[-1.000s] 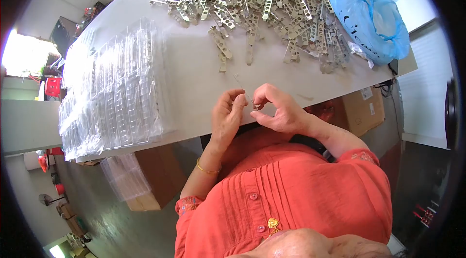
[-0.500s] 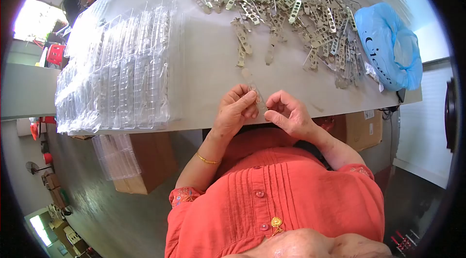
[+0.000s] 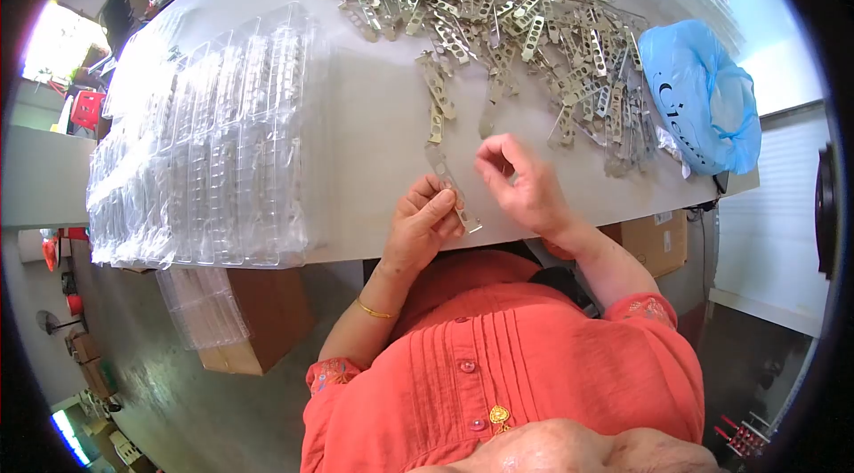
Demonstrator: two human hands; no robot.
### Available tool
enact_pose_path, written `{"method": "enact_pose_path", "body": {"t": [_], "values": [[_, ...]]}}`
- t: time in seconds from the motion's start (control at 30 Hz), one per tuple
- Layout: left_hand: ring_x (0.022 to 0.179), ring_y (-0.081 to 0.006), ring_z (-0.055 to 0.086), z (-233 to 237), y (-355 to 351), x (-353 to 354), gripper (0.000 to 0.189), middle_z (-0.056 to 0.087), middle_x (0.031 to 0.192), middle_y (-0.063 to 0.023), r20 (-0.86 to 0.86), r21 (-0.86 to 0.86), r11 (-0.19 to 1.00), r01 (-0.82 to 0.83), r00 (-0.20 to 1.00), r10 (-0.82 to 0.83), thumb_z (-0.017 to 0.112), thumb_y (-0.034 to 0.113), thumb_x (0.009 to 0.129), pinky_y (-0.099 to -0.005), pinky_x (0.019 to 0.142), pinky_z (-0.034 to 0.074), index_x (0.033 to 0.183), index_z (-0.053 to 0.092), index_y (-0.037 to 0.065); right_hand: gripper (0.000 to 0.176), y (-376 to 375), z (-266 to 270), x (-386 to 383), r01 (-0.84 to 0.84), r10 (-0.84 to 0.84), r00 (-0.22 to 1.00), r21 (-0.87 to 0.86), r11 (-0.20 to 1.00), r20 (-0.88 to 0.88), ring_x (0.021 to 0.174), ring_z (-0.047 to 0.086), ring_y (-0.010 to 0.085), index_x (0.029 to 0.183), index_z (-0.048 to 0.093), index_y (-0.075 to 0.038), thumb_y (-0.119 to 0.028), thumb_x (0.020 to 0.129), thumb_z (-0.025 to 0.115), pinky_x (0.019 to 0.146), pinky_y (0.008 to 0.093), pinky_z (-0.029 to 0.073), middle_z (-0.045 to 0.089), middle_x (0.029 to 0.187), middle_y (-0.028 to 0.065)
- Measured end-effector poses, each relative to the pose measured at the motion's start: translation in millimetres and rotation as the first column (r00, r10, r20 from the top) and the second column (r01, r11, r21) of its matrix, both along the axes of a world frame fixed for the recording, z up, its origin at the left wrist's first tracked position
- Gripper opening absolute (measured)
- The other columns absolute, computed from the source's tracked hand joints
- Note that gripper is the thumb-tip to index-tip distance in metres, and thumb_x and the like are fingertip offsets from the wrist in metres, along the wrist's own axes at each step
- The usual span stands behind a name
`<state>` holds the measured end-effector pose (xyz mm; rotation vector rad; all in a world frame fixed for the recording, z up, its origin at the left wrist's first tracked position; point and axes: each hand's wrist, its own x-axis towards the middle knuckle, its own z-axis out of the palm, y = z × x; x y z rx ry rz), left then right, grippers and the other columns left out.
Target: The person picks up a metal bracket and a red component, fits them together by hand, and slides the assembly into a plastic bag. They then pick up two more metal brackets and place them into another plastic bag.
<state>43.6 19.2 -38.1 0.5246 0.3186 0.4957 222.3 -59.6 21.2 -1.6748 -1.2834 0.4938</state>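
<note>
My left hand (image 3: pixel 422 217) pinches a thin perforated metal strip (image 3: pixel 442 170) between thumb and fingers, close to the table's front edge. The strip is tilted, its upper end pointing away from me and its lower end jutting out below my fingers. To its right, my right hand (image 3: pixel 527 187) is raised over the table, fingers bent and a gap between thumb and index finger. Nothing shows in it. Just beyond the hands lie a few loose metal strips (image 3: pixel 436 104), and behind them a large tangled pile of similar strips (image 3: pixel 534 28).
Clear plastic trays (image 3: pixel 205 144), filled with rows of pieces, are stacked on the left of the table (image 3: pixel 374 117). A blue plastic bag (image 3: pixel 694 100) stands at the right. Cardboard boxes (image 3: pixel 267 317) sit below the table.
My right hand has moved forward, away from the strip's lower end. My left hand still holds the strip and has shifted slightly toward me. The view has tilted a little.
</note>
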Motion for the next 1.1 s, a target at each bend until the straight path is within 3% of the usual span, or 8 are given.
{"method": "enact_pose_path", "body": {"t": [0.07, 0.13, 0.47, 0.73, 0.87, 0.97, 1.03, 1.1], "values": [[0.059, -0.0096, 0.052, 3, 0, 1, 0.009, 0.066, 0.092, -0.0079, -0.024, 0.008, 1.0, -0.007, 1.0, 0.008, 0.057, 0.012, 0.102, -0.0271, 0.059, 0.051, 0.107, 0.058, 0.005, 0.015, 20, -1, 7, 0.006, -0.009, 0.99, 0.022, 1.0, 0.139, 0.078, 0.067, 0.0262, 0.104, 0.062, -0.008, -0.011, 0.09, 0.069, 0.069, 0.0374, 0.054, 0.065, 0.093, 0.0108], [0.059, -0.0097, 0.053, 0, 0, -1, 0.008, 0.066, 0.092, -0.0078, 0.0, -0.01, 1.0, 0.007, 1.0, -0.007, 0.056, 0.012, 0.102, -0.027, 0.059, 0.051, 0.107, 0.058, 0.006, 0.017, 37, 2, 10, -0.014, -0.029, 0.873, 0.084, 0.996, 0.487, 0.081, 0.068, 0.031, 0.107, 0.062, -0.008, -0.014, 0.092, 0.067, 0.069, 0.0421, 0.055, 0.064, 0.098, 0.0116], [0.057, -0.0091, 0.049, 3, 1, -2, 0.006, 0.065, 0.092, -0.0082, 0.009, 0.003, 1.0, 0.01, 1.0, -0.01, 0.055, 0.011, 0.103, -0.0273, 0.059, 0.051, 0.106, 0.057, 0.006, 0.016, 96, -23, 19, 0.083, -0.037, 0.884, -0.079, 0.993, 0.466, 0.084, 0.066, 0.0368, 0.102, 0.06, -0.005, -0.017, 0.094, 0.063, 0.073, 0.0459, 0.054, 0.066, 0.097, 0.0156], [0.057, -0.0092, 0.048, 0, 0, -2, 0.007, 0.066, 0.092, -0.0079, 0.031, -0.019, 1.0, 0.009, 0.999, -0.008, 0.056, 0.013, 0.103, -0.0273, 0.06, 0.05, 0.106, 0.058, 0.007, 0.004, 93, -1, 24, 0.037, -0.04, 0.996, 0.03, 0.999, 0.085, 0.081, 0.066, 0.0339, 0.092, 0.061, -0.001, -0.005, 0.091, 0.061, 0.073, 0.0413, 0.052, 0.066, 0.088, 0.0157], [0.057, -0.0089, 0.047, 1, -2, -2, 0.007, 0.065, 0.09, -0.0065, -0.008, -0.003, 1.0, 0.003, 1.0, -0.003, 0.056, 0.013, 0.103, -0.0273, 0.059, 0.049, 0.107, 0.057, 0.007, 0.003, 88, -1, 27, 0.04, -0.068, 0.973, 0.129, 0.991, 0.22, 0.079, 0.066, 0.0323, 0.094, 0.062, -0.001, -0.003, 0.091, 0.061, 0.072, 0.0397, 0.053, 0.066, 0.087, 0.0159], [0.057, -0.0085, 0.047, 1, -1, -2, 0.007, 0.065, 0.09, -0.0058, 0.025, 0.004, 1.0, 0.004, 1.0, -0.005, 0.056, 0.013, 0.103, -0.0269, 0.059, 0.048, 0.107, 0.057, 0.007, 0.004, 81, 9, 41, 0.123, -0.124, 0.991, 0.028, 0.992, 0.045, 0.073, 0.066, 0.023, 0.098, 0.062, -0.002, -0.004, 0.095, 0.06, 0.068, 0.0337, 0.052, 0.067, 0.086, 0.0106], [0.057, -0.0083, 0.046, 2, -2, -3, 0.007, 0.065, 0.089, -0.0056, 0.011, -0.007, 1.0, 0.006, 1.0, -0.005, 0.056, 0.013, 0.103, -0.0267, 0.059, 0.048, 0.107, 0.058, 0.007, 0.006, 72, 22, 53, 0.039, -0.017, 0.963, 0.076, 0.996, -0.268, 0.071, 0.062, 0.0122, 0.102, 0.062, -0.003, -0.007, 0.1, 0.058, 0.066, 0.0268, 0.051, 0.065, 0.085, 0.0038], [0.057, -0.008, 0.046, 2, -3, -2, 0.007, 0.064, 0.089, -0.0053, -0.007, -0.018, 1.0, 0.013, 1.0, -0.013, 0.056, 0.013, 0.103, -0.0265, 0.059, 0.048, 0.106, 0.058, 0.007, 0.006, 63, 25, 64, 0.057, -0.029, 0.971, 0.112, 0.992, -0.239, 0.071, 0.06, 0.0089, 0.103, 0.062, -0.003, -0.007, 0.101, 0.058, 0.066, 0.0246, 0.051, 0.064, 0.085, 0.0018]]}}
